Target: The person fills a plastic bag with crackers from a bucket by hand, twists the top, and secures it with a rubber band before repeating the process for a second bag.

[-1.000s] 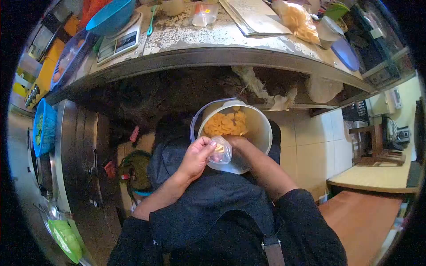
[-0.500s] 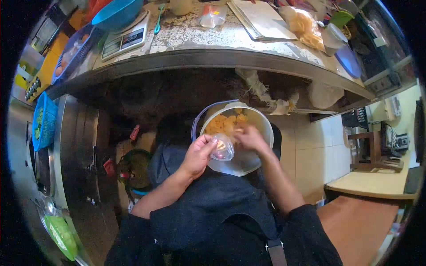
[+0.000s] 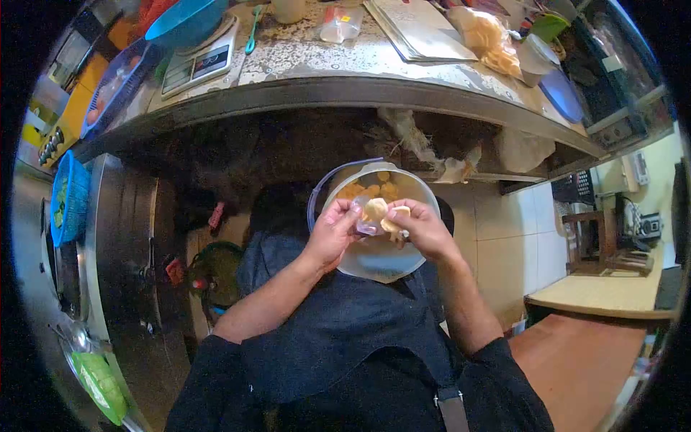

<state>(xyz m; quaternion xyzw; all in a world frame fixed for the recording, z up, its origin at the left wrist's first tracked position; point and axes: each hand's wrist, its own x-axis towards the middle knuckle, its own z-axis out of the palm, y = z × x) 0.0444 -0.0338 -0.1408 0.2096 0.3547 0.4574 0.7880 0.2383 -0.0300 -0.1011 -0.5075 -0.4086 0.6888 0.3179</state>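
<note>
My left hand (image 3: 332, 232) pinches a small clear plastic bag (image 3: 366, 226) by its edge, over the near part of a white bucket (image 3: 381, 263). Several thin, round, pale yellow chips (image 3: 392, 222) are between the fingers of my right hand (image 3: 430, 232). One chip (image 3: 376, 209) overlaps the bag's mouth, close to my left fingertips. Deeper in the bucket lies a heap of orange-yellow round chips (image 3: 389, 191), partly hidden behind my hands. A purple-blue lid or rim (image 3: 314, 205) shows along the bucket's left side.
Ahead runs a worn counter (image 3: 288, 68) with a scale (image 3: 209, 66), a teal spoon (image 3: 252, 36), papers (image 3: 425, 32) and a bag of orange food (image 3: 497, 50). A blue basket (image 3: 70, 201) stands at left. To the right is a brown surface (image 3: 576, 367).
My right hand has come up out of the bucket with chips and moved to the bag. My left hand still holds the bag, now turned toward the right hand.
</note>
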